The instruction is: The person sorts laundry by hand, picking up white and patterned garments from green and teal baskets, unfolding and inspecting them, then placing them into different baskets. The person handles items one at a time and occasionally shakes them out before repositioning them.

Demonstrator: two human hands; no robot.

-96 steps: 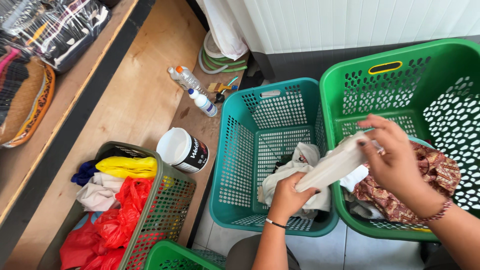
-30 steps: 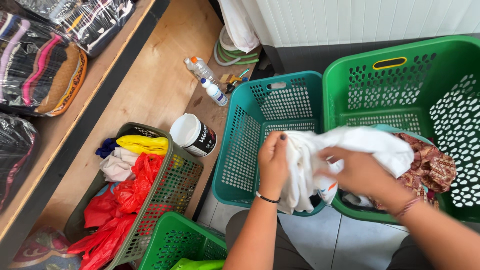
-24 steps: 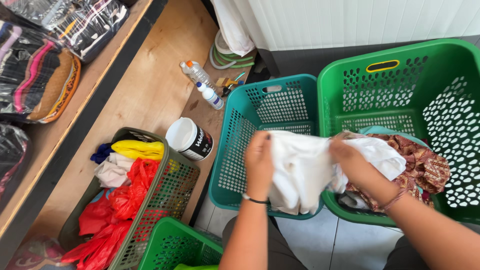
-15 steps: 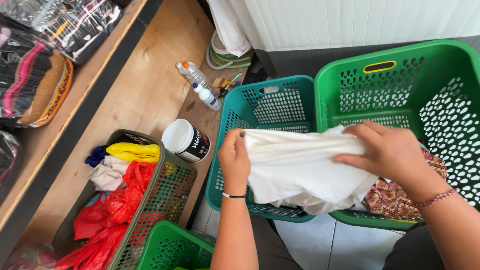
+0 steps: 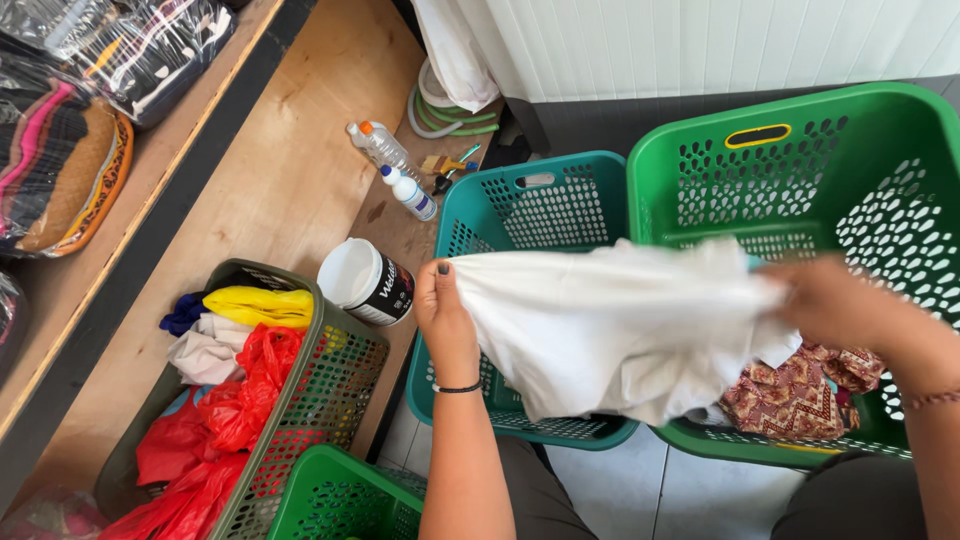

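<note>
white cloth [image 5: 620, 335] found at centre of frame, stretched flat between both hands above the baskets. left hand [image 5: 445, 320], centre left, pinched shut on the cloth's left corner, fingers curled over the hem. right hand [image 5: 835, 300], at right of frame, blurred; appears clamped on the opposite edge, though finger positions cannot be made out with certainty. held taut and level, likely to open the fabric out and keep it off the floor; lower edge sagging toward the basket rims.

teal basket [image 5: 530, 210] directly beneath the cloth's left half, interior mostly hidden by it. large green basket [image 5: 800, 160] at upper right, touching the teal one side by side; patterned brown cloth [image 5: 800, 395] lying in its near corner, just under the white cloth's right end. both baskets set on the tiled floor against the wooden bench [image 5: 270, 190], within easy reach.

olive mesh basket [image 5: 320, 400] at lower left on the bench, packed with red bags [image 5: 225, 420], a yellow item [image 5: 250, 305] and pale cloths. second small green basket [image 5: 340, 500] at bottom edge, just below it. white tub [image 5: 365, 280] on its side between the olive basket and the left hand. two plastic bottles [image 5: 395, 170] lying further up the bench, well apart from the hands. wrapped bundles of fabric [image 5: 70, 150] stacked at upper left.
</note>
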